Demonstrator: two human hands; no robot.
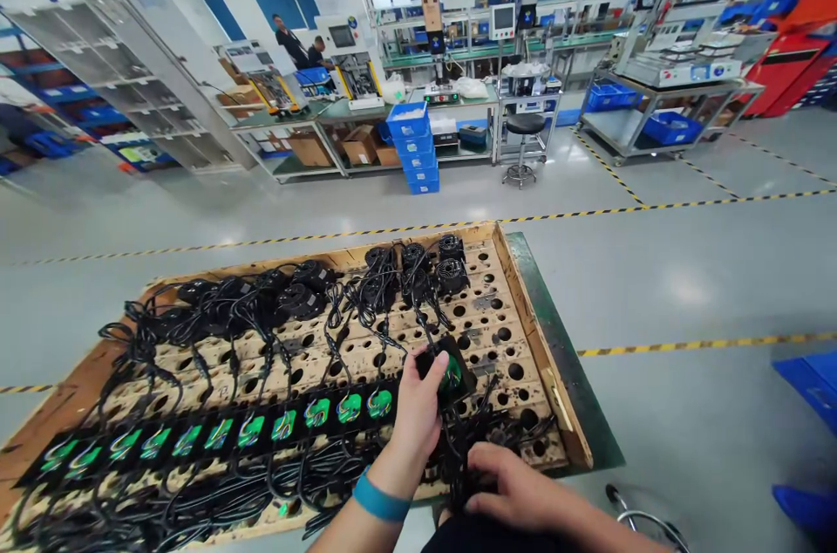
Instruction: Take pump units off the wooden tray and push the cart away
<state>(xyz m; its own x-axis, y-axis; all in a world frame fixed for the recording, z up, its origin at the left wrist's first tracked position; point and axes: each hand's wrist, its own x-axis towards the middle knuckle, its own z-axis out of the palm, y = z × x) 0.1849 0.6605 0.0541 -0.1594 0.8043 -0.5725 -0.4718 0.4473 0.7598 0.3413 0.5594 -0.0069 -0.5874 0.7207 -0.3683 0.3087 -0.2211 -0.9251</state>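
the left hand grips a black unit with green windings over the wooden tray. the right hand is closed on black cables.

Factory floor: workbenches, stacked bins.

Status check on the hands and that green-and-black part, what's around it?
Left hand gripping black unit with green coil at end of the row. Right hand on cable bundle. Loose cables crowd the perforated wooden tray.

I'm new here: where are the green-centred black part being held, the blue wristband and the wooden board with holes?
Green-centred black part [450,372], head view, green middle.
Blue wristband [379,501], head view, band's middle.
Wooden board with holes [516,291], head view, right rim.
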